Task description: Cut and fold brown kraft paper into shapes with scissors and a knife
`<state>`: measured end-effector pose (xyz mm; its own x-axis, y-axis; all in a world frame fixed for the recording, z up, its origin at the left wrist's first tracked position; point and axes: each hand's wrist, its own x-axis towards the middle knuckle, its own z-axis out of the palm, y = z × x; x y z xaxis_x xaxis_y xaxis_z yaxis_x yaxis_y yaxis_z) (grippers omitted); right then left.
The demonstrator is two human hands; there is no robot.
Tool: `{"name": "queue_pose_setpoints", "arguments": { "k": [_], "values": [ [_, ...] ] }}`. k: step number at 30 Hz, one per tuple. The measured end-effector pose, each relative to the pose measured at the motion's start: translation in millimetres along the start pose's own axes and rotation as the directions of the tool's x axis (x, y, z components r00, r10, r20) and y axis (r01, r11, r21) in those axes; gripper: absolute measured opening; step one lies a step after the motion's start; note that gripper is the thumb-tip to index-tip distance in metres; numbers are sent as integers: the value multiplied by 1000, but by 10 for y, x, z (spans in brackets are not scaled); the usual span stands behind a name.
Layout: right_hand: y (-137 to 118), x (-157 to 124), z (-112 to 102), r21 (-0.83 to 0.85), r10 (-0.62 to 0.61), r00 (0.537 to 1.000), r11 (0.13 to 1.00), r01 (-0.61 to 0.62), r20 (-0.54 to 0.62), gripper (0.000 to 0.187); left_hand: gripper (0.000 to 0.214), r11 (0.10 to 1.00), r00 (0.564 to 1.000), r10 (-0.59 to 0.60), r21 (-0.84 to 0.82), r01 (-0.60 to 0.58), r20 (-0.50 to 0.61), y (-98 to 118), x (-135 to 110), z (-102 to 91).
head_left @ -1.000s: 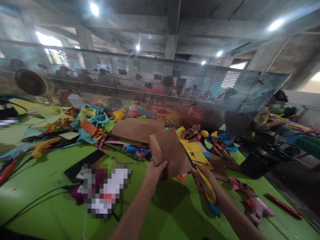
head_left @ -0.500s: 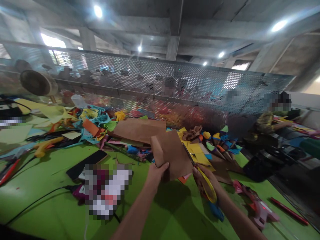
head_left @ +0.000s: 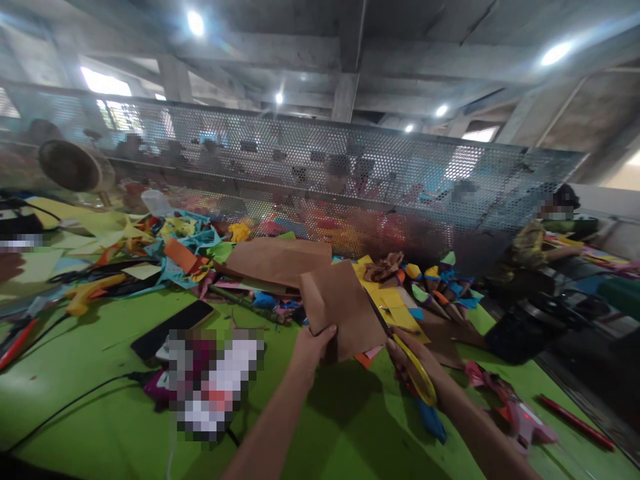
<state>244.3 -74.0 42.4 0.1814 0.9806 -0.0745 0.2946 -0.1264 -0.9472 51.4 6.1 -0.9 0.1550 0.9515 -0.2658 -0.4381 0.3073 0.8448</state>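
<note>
Above the green counter (head_left: 330,420), the left hand (head_left: 316,343) is pinching brown kraft paper (head_left: 343,307) while the right hand (head_left: 406,357) is gripping yellow-handled scissors (head_left: 419,373) at its edge, a taut sheet and steady snips probably favouring a clean cut.

I face a perforated metal partition (head_left: 280,160) behind my green bench (head_left: 100,447); grey concrete ceiling (head_left: 425,67) overhead, pillar (head_left: 345,97) mid-back, several white lights (head_left: 196,23), bright window (head_left: 105,80) back left, dark floor (head_left: 590,380) right.
</note>
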Motion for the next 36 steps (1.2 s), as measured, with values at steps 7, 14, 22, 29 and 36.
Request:
{"name": "queue_pose_setpoints", "arguments": {
  "k": [7,14,22,29,36],
  "values": [
    [-8,28,10,38,-16,1000,999,15,25,43,46,1000,998,-9,8,9,66,-10,-4,-16],
    [-16,20,7,87,-3,1000,996,3,11,50,45,1000,999,-2,21,2,40,-15,5,-21],
    [-43,5,-1,48,-45,999,998,46,-3,50,49,999,993,-15,-29,18,114,-26,-5,-22],
    [-74,-24,39,92,-33,999,995,35,-14,48,49,999,993,-24,-26,28,116,-16,-21,-13],
    [-15,55,2,126,-40,998,991,45,-40,48,48,998,995,0,-61,6,102,-41,5,-26]
  ]
}}
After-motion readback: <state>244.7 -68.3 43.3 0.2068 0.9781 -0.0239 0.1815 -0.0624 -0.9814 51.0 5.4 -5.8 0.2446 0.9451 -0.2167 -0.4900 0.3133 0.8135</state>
